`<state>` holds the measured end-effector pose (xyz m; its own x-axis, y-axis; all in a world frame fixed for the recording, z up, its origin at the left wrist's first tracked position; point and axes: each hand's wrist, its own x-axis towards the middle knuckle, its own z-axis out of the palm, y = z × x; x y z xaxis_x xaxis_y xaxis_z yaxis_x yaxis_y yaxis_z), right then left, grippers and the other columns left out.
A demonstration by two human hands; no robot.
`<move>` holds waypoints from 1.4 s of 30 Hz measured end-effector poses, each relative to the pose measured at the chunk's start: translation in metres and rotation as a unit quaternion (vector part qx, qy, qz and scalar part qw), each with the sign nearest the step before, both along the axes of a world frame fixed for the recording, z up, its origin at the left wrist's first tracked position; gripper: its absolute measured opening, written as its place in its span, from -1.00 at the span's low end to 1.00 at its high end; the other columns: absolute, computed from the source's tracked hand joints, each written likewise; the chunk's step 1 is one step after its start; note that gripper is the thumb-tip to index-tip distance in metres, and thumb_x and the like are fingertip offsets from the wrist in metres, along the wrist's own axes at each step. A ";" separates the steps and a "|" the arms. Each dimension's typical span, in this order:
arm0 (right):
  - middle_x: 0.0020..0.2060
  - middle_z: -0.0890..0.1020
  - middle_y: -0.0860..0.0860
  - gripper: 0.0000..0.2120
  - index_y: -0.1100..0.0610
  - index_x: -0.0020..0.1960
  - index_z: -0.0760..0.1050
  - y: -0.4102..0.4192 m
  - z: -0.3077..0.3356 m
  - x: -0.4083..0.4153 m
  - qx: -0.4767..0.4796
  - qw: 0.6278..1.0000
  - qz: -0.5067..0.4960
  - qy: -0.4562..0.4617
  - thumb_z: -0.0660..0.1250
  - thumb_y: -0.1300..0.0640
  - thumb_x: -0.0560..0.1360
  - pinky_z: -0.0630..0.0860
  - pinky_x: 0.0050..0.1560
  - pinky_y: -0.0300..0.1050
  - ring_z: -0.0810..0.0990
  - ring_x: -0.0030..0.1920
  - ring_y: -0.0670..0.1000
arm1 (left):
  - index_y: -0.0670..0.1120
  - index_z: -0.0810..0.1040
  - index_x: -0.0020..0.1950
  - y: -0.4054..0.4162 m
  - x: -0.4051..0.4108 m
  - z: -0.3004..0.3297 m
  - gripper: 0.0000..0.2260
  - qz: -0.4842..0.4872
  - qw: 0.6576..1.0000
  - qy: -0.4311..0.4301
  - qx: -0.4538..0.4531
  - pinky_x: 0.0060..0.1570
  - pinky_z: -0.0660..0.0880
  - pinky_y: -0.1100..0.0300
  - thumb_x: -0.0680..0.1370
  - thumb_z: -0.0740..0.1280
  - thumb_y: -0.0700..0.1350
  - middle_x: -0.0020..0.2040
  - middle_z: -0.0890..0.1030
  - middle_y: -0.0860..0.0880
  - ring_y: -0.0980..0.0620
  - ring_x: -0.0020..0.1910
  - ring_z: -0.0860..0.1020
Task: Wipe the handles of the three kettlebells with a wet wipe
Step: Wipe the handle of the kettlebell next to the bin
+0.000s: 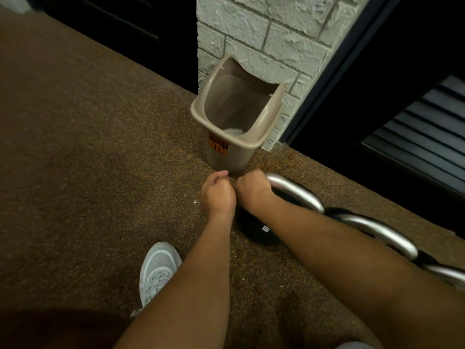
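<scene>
Three black kettlebells with silver handles stand in a row on the floor, running toward the lower right. The first kettlebell is marked 8KG, and its handle curves up beside my right hand, which is closed over the handle's left end. My left hand is curled into a fist just left of it, almost touching. The second handle and the third handle lie partly behind my right forearm. No wet wipe shows; whatever is inside either fist is hidden.
A beige plastic bin with an orange label stands open against a white brick pillar, just beyond my hands, with something pale at its bottom. A speckled brown rubber floor spreads left. My grey shoe is below my left hand.
</scene>
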<state>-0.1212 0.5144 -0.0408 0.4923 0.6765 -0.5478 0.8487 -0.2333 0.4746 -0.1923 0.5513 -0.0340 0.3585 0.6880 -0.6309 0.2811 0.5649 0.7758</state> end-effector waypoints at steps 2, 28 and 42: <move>0.15 0.65 0.01 -0.75 0.06 0.19 0.57 -0.009 0.006 0.006 0.045 0.999 -0.027 0.016 0.14 0.14 0.65 0.44 0.05 -0.02 0.61 0.16 0.09 | 0.07 0.66 -0.12 -0.005 0.004 -0.003 -0.73 -0.012 1.000 -0.010 0.002 0.30 0.53 -0.12 0.41 0.18 -0.16 0.13 0.68 -0.08 -0.09 0.15 0.62; 0.28 0.60 0.08 -0.57 -0.06 0.52 0.29 -0.183 0.000 -0.037 0.605 0.571 -0.534 0.150 0.15 0.07 0.66 0.43 0.23 -0.16 0.59 0.22 0.07 | 0.11 0.62 0.35 -0.063 0.028 0.027 -0.70 -0.323 0.917 -0.022 0.233 0.55 0.12 0.08 0.69 0.19 -0.07 0.49 0.46 0.15 0.07 0.53 0.30; 0.10 0.70 0.01 -0.72 0.11 0.27 0.60 -0.172 -0.061 -0.038 0.686 0.070 -0.664 0.290 0.23 0.16 0.63 0.42 0.37 0.04 0.60 0.21 0.04 | 0.10 0.57 0.41 -0.068 0.034 0.011 -0.66 -0.374 0.856 0.029 0.355 0.55 0.02 0.12 0.70 0.16 -0.09 0.54 0.41 0.19 0.12 0.62 0.15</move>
